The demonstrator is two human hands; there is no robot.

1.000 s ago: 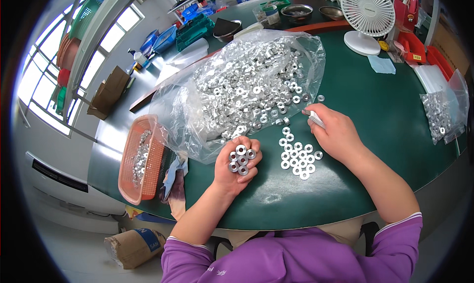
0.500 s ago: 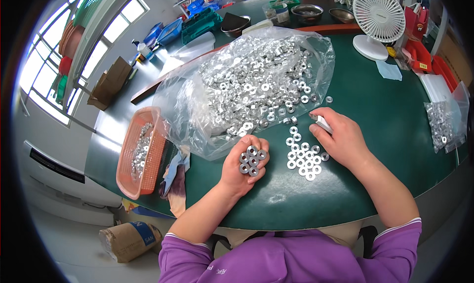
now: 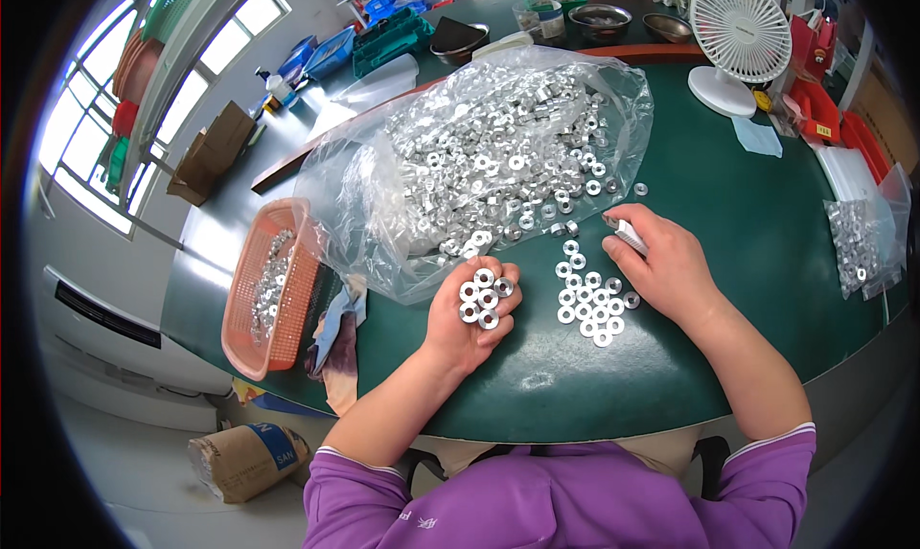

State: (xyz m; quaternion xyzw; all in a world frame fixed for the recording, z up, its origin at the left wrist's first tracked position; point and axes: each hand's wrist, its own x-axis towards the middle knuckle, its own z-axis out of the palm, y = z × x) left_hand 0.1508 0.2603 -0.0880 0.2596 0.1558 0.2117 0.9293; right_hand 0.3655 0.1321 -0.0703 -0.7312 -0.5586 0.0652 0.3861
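Note:
My left hand (image 3: 450,321) is closed around a cluster of several silver metal rings (image 3: 488,299), their flat faces and centre holes turned up. To the right, my right hand (image 3: 674,269) pinches a small, whitish, ridged piece (image 3: 629,236) between thumb and fingers; its exact kind is unclear. Between the hands, a patch of loose metal rings (image 3: 601,314) lies flat on the green tabletop (image 3: 537,381). Just beyond them, a large clear plastic bag (image 3: 359,218) lies open with a heap of similar rings (image 3: 498,156) inside and at its mouth.
On the left sits an orange plastic basket (image 3: 236,305) with more rings, beside some crumpled cloth (image 3: 338,348). A white fan (image 3: 738,32) stands at the far right, near red bins (image 3: 815,108). A small bag of parts (image 3: 855,247) lies at the right edge.
My left hand has tilted slightly, so the rings' faces now catch the light and look brighter. My right hand has barely moved. The view has shifted a little.

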